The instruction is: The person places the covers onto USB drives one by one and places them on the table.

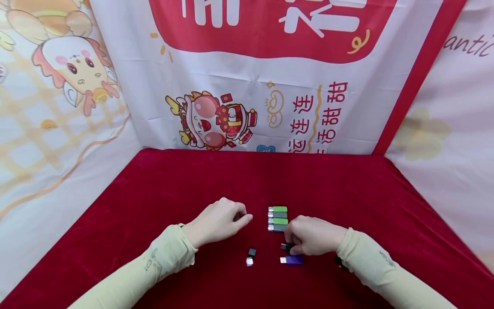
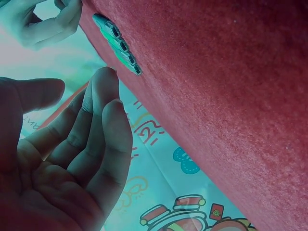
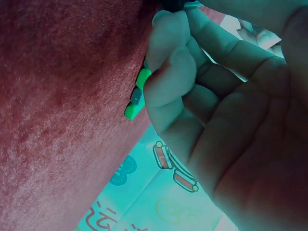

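My right hand (image 1: pixel 314 235) pinches a black USB stick (image 1: pixel 285 246), its metal plug pointing left, low over the red cloth. In the right wrist view the dark stick (image 3: pixel 172 4) shows between thumb and fingertips at the top edge. Just nearer me lies a purple-blue USB stick (image 1: pixel 294 260), plug to the left. Beyond the right fingers, a row of green and grey USB sticks (image 1: pixel 278 209) lies side by side, plugs to the left. My left hand (image 1: pixel 218 219) hovers left of the row, its fingers loosely bent and holding nothing; the left wrist view shows its bare palm (image 2: pixel 62 183).
A small black and silver piece (image 1: pixel 251 252) lies on the red cloth (image 1: pixel 216 176) between my forearms. A dark object (image 1: pixel 341 262) peeks out beside the right cuff. Printed white curtains (image 1: pixel 239 68) stand behind and on both sides of the table.
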A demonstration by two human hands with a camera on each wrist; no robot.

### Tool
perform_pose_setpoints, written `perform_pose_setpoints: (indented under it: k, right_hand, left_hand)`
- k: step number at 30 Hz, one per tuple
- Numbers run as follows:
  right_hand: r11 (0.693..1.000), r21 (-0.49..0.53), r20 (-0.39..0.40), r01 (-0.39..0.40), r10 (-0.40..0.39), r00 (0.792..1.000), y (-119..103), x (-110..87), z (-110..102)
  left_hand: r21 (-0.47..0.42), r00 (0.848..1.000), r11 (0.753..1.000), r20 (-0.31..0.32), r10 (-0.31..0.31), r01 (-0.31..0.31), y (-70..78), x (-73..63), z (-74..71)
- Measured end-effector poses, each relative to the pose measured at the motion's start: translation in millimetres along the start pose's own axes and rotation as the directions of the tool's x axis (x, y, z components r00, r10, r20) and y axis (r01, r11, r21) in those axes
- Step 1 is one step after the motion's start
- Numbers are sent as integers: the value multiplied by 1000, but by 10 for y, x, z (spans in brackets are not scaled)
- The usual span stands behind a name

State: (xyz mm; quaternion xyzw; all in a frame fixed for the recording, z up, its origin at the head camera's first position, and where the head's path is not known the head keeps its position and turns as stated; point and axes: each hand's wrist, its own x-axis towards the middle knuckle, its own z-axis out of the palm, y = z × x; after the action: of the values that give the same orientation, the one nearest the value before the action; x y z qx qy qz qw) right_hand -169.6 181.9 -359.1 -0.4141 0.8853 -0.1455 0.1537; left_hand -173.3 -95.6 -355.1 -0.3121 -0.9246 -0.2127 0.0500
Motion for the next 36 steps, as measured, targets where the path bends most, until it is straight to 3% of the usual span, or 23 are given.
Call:
perform_pose_setpoints:
  k: [8,21,29,36]
  right_hand:
    - [999,-15,2,28,-28,1000,31,-36,0]
    - [997,-17,-114,79,-81,990,-2,-49,-207]
    - [990,11,-218,143,-137,966,5,-77,-295]
    - [988,38,-229,152,-140,963,15,-96,-323]
  left_hand:
    - [-7,1000,1000,26,2,-2,6,-8,17]
    - [-27,996,1000,93,16,-13,30,9,-22]
    - [-55,979,998,197,50,-40,48,-7,8]
    - [-41,958,992,259,122,-116,67,0,44]
